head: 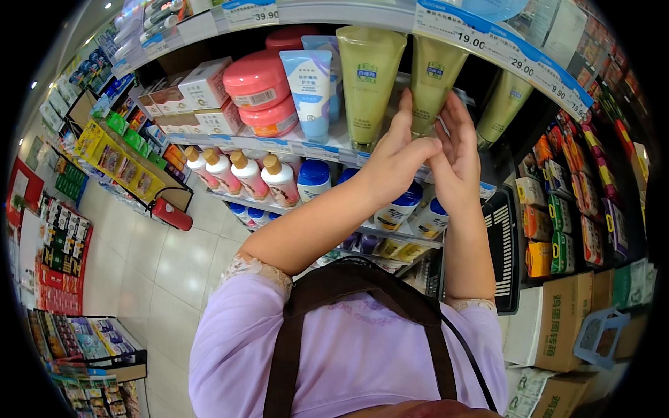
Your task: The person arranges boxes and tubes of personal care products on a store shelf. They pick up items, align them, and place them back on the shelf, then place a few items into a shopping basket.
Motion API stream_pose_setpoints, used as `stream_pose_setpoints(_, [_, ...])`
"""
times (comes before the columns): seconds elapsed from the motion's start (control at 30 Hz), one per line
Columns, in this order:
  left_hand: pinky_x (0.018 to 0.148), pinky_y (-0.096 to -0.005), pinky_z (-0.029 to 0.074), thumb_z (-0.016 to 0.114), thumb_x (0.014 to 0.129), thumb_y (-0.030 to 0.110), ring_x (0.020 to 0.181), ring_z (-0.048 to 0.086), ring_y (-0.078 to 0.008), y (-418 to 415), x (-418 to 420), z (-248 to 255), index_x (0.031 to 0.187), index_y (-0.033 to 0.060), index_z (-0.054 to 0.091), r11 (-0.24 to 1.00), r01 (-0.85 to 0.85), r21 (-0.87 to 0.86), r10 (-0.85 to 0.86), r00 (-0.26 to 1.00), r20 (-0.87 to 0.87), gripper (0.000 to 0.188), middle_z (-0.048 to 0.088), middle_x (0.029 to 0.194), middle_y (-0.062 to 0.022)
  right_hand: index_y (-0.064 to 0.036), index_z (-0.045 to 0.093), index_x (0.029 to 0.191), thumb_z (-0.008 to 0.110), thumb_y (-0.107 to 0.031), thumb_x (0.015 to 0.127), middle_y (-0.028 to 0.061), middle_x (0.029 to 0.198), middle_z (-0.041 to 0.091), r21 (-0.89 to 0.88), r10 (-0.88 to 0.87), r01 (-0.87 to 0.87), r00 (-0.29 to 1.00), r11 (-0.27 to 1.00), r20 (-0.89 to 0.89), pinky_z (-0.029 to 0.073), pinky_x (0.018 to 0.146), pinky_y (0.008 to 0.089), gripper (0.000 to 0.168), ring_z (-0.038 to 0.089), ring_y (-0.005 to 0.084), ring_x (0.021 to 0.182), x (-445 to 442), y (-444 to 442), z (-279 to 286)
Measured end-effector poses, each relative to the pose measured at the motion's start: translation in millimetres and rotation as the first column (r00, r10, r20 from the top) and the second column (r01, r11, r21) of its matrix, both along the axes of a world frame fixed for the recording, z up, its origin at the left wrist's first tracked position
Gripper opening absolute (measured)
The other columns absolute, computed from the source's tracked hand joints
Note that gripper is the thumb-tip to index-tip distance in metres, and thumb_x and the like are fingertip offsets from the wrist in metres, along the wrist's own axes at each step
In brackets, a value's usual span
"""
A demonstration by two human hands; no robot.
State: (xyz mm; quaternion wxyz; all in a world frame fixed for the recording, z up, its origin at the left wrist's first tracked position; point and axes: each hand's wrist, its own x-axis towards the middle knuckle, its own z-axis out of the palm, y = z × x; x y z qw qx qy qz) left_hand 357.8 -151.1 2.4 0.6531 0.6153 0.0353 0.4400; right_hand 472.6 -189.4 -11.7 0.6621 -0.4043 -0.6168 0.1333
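Both hands are at a green squeeze tube [431, 78] that stands cap down on a store shelf. My left hand [400, 151] is at the tube's left side, its fingers along the tube. Around the right side curve the fingers of my right hand [457, 149]; the two hands meet in front of the cap. A larger-looking green tube [368, 83] stands just left of them, and another green tube [504, 107] is farther right. Left of these are a blue and white tube [309, 94] and stacked pink round jars [258, 81].
White boxes [206, 83] fill the shelf's left end. Lotion bottles [243, 175] and blue-capped bottles [400, 206] stand on the shelf below. A price-tag rail [345, 13] runs above the hands. A dark shopping basket [504, 251], cardboard boxes [564, 318] and a red fire extinguisher [172, 213] are nearby.
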Motion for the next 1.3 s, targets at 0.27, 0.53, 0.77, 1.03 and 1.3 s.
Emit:
stream_pose_setpoints(0.27, [0.111,-0.0357,0.016,0.047,0.083,0.018,0.137,0.022,-0.0247,0.5,1.7,1.9,0.145,-0.0052,0.003,1.0,0.003,-0.005,-0.003,1.0,-0.002,0.08,0.025,0.147,-0.0166,-0.001,0.03,0.139,0.062,-0.004,0.081,0.0164,0.135,0.042,-0.002,0.0,0.0,1.0,1.0,-0.003,0.033,0.106,0.0432,0.066,0.04,0.0264,0.128,1.7,1.1,0.9])
stream_pose_setpoints(0.53, [0.111,-0.0358,0.016,0.048,0.082,0.021,0.137,0.021,-0.0252,3.0,3.9,2.5,0.145,-0.0067,0.003,1.0,0.014,0.009,-0.014,1.0,0.023,0.082,0.026,0.146,-0.0168,-0.002,0.03,0.14,0.062,-0.003,0.08,0.0151,0.135,0.04,-0.021,-0.002,0.002,1.0,1.0,-0.003,0.033,0.106,0.0427,0.068,0.04,0.0264,0.128,5.3,3.7,-0.3])
stream_pose_setpoints(0.77, [0.112,-0.0356,0.012,0.051,0.086,0.021,0.141,0.009,-0.0278,-3.3,-2.9,-11.3,0.141,-0.011,-0.009,0.951,-0.146,0.273,0.162,0.986,-0.038,0.088,0.008,0.15,-0.0263,-0.001,0.028,0.141,0.064,-0.008,0.082,0.0166,0.143,0.032,-0.026,-0.097,0.096,0.995,0.995,-0.012,0.029,0.108,0.0439,0.07,0.034,0.028,0.133,11.5,-9.0,4.4])
stream_pose_setpoints(1.03, [0.114,-0.0374,0.006,0.048,0.091,0.032,0.143,0.0,-0.0287,-15.7,18.6,8.6,0.144,-0.0073,0.001,0.975,0.097,0.2,-0.067,0.986,-0.15,0.081,0.0,0.153,-0.023,0.003,0.025,0.141,0.062,-0.012,0.084,0.018,0.146,0.028,0.133,-0.32,0.335,0.939,0.933,-0.124,0.019,0.111,0.0365,0.069,0.027,0.0261,0.135,40.5,-14.2,8.8])
stream_pose_setpoints(1.3, [0.109,-0.0302,0.021,0.041,0.091,0.032,0.137,0.024,-0.0271,-7.4,75.1,20.6,0.142,-0.0117,0.007,0.984,0.156,-0.081,-0.164,0.982,-0.094,0.075,0.023,0.147,-0.0256,0.002,0.022,0.142,0.053,-0.009,0.085,0.0175,0.136,0.038,0.072,-0.252,0.286,0.918,0.956,-0.305,0.032,0.103,0.0312,0.066,0.039,0.0224,0.125,44.8,-9.5,16.5])
